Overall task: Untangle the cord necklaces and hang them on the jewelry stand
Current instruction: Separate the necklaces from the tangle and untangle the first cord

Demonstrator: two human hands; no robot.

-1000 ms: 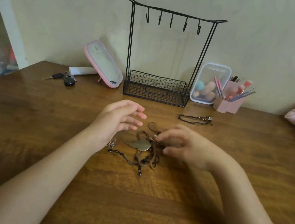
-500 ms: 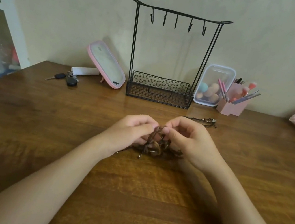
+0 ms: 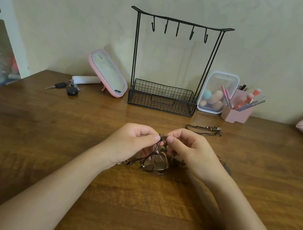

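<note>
Left hand (image 3: pixel 133 141) and right hand (image 3: pixel 190 149) pinch the knot (image 3: pixel 163 137) at mid-frame between them; cords (image 3: pixel 154 162) dangle below (hooks (image 3: pixel 177 29) straight above).

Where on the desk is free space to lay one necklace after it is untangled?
Bare wood lies left of the left hand, between it and the car keys. The near desk edge below the tangled cord necklaces is also bare. Crowded: the back edge, with mirror, jewelry stand, sponge box, brush holder. A separate necklace lies beyond the right hand.
</note>
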